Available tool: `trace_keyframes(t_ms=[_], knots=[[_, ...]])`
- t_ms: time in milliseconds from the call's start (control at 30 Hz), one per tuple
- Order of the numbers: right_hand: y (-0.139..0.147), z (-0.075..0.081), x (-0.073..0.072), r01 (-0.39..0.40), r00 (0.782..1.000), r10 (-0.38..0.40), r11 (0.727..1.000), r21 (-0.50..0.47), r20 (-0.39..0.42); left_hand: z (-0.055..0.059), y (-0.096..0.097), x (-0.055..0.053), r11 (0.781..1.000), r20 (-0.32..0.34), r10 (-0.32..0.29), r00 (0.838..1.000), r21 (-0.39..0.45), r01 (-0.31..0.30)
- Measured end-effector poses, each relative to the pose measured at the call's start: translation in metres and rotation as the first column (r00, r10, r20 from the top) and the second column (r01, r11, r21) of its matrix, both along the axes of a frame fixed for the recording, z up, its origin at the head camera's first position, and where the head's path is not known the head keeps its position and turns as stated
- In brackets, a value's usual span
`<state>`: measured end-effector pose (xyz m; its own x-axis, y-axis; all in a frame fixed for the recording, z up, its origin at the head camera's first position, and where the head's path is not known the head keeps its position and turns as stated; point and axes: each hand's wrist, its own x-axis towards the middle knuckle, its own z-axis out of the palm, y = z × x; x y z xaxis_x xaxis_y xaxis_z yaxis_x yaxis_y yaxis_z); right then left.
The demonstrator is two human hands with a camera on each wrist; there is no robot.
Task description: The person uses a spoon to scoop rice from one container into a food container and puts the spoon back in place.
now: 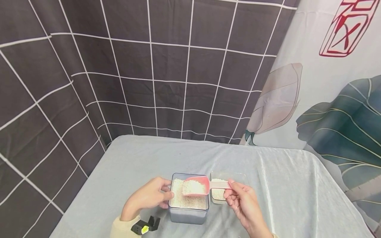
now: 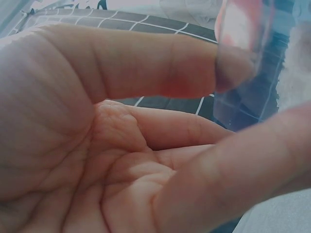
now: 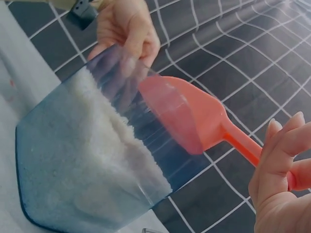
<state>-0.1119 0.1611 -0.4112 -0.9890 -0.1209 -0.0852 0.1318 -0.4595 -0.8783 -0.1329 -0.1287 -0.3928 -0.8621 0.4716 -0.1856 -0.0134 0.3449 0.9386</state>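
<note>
A pink scoop (image 1: 205, 185) heaped with white rice (image 1: 194, 187) is held over a blue-tinted clear container (image 1: 189, 216). My right hand (image 1: 244, 201) pinches the end of the scoop's handle between thumb and fingers. In the right wrist view the scoop (image 3: 209, 114) tilts, its front part within the container's open top. Rice (image 3: 104, 160) lies in a slope inside that container. My left hand (image 1: 153, 195) holds the container's left side at the rim; in the left wrist view its fingers (image 2: 146, 63) reach the see-through wall (image 2: 243, 104).
A second, clear container (image 1: 219, 201) with rice in it stands just right of the first, partly behind the scoop handle and right hand. Both are on a table with a pale grey cloth (image 1: 148, 155). A dark grid-patterned curtain (image 1: 169, 62) hangs behind.
</note>
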Motion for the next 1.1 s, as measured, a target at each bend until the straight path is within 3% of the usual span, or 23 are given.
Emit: trace_keyframes(t_ms=[167, 333, 600, 933, 1100], knots=[[0.009, 0.002, -0.001, -0.031, 0.999, 0.03, 0.999, -0.03, -0.028, -0.001, 0.0, 0.0, 1.0, -0.006, -0.003, 1.0, 0.006, 0.003], [0.024, 0.004, -0.004, -0.005, 1.0, 0.005, 1.0, -0.029, -0.027, -0.001, 0.001, -0.001, 1.0, -0.011, -0.018, 1.0, 0.013, 0.018], [0.056, 0.004, -0.012, -0.042, 0.993, 0.027, 0.991, -0.13, -0.118, -0.001, -0.001, -0.001, 1.0, -0.004, -0.006, 1.0, -0.005, 0.006], [0.107, 0.004, -0.016, 0.06, 0.994, -0.07, 0.99, -0.126, -0.081, -0.001, -0.001, -0.001, 1.0, 0.001, -0.008, 1.0, -0.004, 0.008], [0.125, 0.002, -0.015, 0.17, 0.983, -0.171, 0.985, -0.015, -0.06, 0.0, 0.0, 0.0, 1.0, 0.002, -0.002, 1.0, -0.01, 0.002]])
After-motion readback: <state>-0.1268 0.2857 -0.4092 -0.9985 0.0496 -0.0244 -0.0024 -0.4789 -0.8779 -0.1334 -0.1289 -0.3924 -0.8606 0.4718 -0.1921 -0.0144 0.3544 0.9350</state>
